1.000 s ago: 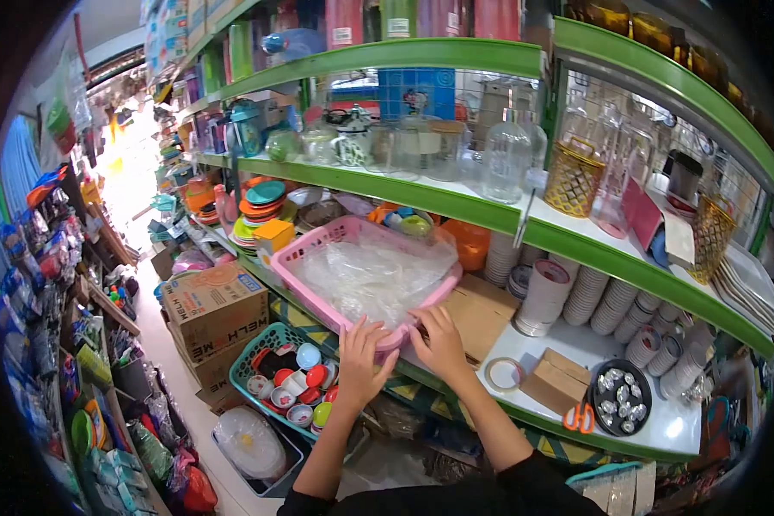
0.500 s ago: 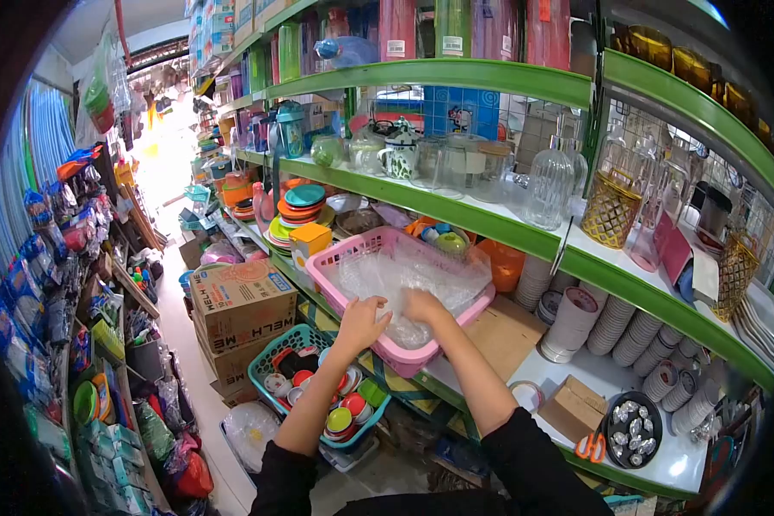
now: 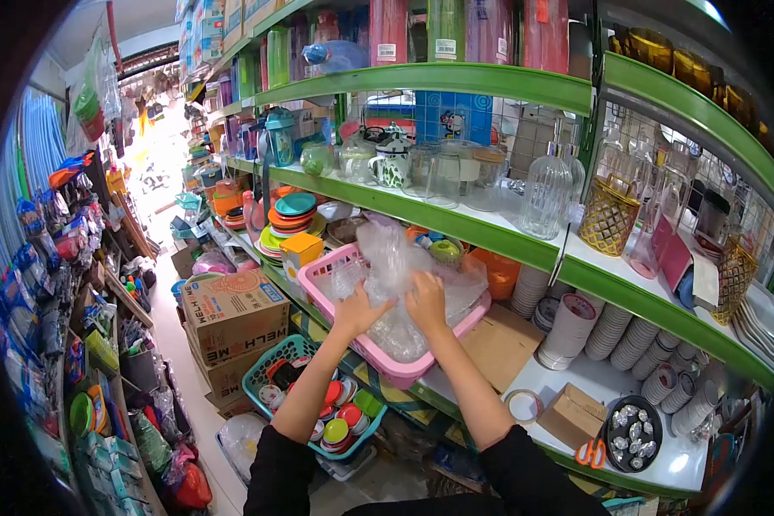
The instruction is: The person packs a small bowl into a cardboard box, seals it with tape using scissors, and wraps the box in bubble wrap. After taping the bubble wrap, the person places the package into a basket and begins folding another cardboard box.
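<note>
A pink plastic basket [image 3: 402, 368] sits tilted on the lower shelf, with clear bubble wrap [image 3: 391, 331] inside. Part of the wrap stands up in a crumpled bunch above the basket. My right hand [image 3: 426, 301] is closed on the wrap at the bunch's right side. Over the basket's left part, my left hand [image 3: 359, 311] has its thumb and fingers spread against the wrap, and nothing shows in its grasp. Whatever lies under the wrap is hidden.
Cardboard boxes [image 3: 236, 331] and a teal basket [image 3: 254, 376] of small containers stand at the lower left. On the right shelf are a small carton [image 3: 574, 415], orange-handled scissors [image 3: 590, 453] and a black tray [image 3: 611, 439]. Glassware lines the green-edged shelf [image 3: 456, 225] above.
The bubble wrap has been raised into an upright bunch. My right hand has come up and closed on it, while my left hand has shifted slightly left. The view has moved a little.
</note>
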Motion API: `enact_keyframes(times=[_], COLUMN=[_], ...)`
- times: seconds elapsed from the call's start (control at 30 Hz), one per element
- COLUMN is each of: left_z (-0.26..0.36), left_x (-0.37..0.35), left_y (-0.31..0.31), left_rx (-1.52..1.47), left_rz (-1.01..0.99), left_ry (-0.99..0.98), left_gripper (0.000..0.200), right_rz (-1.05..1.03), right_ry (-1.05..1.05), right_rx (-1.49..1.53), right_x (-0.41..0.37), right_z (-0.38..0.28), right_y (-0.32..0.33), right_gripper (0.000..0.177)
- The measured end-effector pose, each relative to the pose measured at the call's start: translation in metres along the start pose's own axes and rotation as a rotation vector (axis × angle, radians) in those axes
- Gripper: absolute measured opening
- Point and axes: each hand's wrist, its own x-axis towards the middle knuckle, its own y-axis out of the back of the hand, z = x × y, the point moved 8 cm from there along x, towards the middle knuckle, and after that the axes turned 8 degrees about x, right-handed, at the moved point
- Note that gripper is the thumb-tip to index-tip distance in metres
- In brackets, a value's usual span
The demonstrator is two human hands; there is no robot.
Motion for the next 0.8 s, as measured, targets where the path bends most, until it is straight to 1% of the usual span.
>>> enact_keyframes(times=[0.03,0.07,0.1,0.13,0.17,0.2,0.23,0.27,0.3,0.33,0.37,0.4,0.43,0.47,0.5,0.57,0.6,0.63,0.67,0.7,0.73,0.77,0.8], left_z=[-0.001,-0.013,-0.016,-0.006,-0.007,0.005,0.01,0.01,0.007,0.006,0.003,0.003,0.003,0.001,0.001,0.004,0.001,-0.001,-0.002,-0.009,-0.016,-0.018,-0.023], left_x=[0.0,0.005,0.011,-0.003,-0.007,-0.02,-0.025,-0.022,-0.017,-0.012,-0.009,-0.01,-0.009,-0.008,-0.009,-0.011,-0.011,-0.012,-0.009,-0.006,-0.003,0.0,0.003], left_y=[-0.001,-0.017,-0.026,-0.009,-0.009,0.014,0.022,0.024,0.022,0.02,0.015,0.015,0.016,0.012,0.014,0.02,0.02,0.019,0.017,0.015,0.013,0.008,0.008], left_rx=[-0.012,-0.012,-0.116,-0.219,-0.217,-0.352,-0.484,-0.483,-0.37,-0.257,-0.256,-0.313,-0.369,-0.369,-0.398,-0.425,-0.417,-0.409,-0.409,-0.509,-0.608,-0.608,-0.693], left_rz=[0.045,0.042,0.256,0.469,0.466,0.321,0.174,0.174,0.167,0.161,0.161,0.207,0.256,0.255,0.224,0.193,0.202,0.209,0.208,0.254,0.301,0.298,0.328], left_ry=[-0.046,-0.045,-0.251,-0.455,-0.452,-0.363,-0.272,-0.271,-0.256,-0.242,-0.243,-0.272,-0.303,-0.304,-0.274,-0.243,-0.205,-0.167,-0.171,-0.151,-0.129,-0.129,-0.102], left_gripper=[0.102,0.102,0.096,0.09,0.09,0.074,0.059,0.059,0.046,0.034,0.034,0.029,0.026,0.026,0.024,0.023,0.022,0.022,0.022,0.023,0.025,0.025,0.027], right_rz=[-0.07,-0.141,-0.143,-0.249,-0.354,-0.356,-0.286,-0.214,-0.213,-0.282,-0.351,-0.352,-0.237,-0.123,-0.123,0.021,0.019,0.146,0.278,0.28,0.361,0.441,0.442], right_ry=[0.163,0.325,0.324,0.24,0.156,0.155,0.118,0.083,0.085,0.026,-0.036,-0.038,-0.007,0.022,0.021,-0.197,-0.2,-0.123,-0.041,-0.044,-0.002,0.042,0.042], right_rx=[0.057,0.116,0.118,0.177,0.237,0.239,0.264,0.287,0.288,0.239,0.19,0.191,0.138,0.085,0.084,0.116,0.118,0.17,0.221,0.218,0.25,0.282,0.282], right_x=[-0.003,-0.008,-0.008,-0.009,-0.012,-0.012,-0.01,-0.008,-0.007,-0.008,-0.01,-0.011,-0.006,-0.004,-0.003,-0.004,-0.003,-0.004,-0.002,-0.001,-0.003,-0.005,-0.005], right_z=[-0.014,-0.029,-0.025,-0.013,-0.001,0.0,0.003,0.007,0.002,0.002,0.003,0.004,0.005,0.004,0.005,0.024,0.02,0.011,0.003,0.003,0.001,-0.002,-0.004], right_y=[-0.005,-0.009,-0.012,-0.025,-0.037,-0.037,-0.031,-0.025,-0.023,-0.027,-0.031,-0.031,-0.023,-0.015,-0.014,-0.002,0.001,0.015,0.03,0.032,0.04,0.046,0.047], right_gripper=[0.029,0.032,0.032,0.034,0.036,0.036,0.035,0.034,0.034,0.03,0.025,0.025,0.02,0.016,0.016,0.013,0.013,0.011,0.009,0.009,0.008,0.007,0.007])
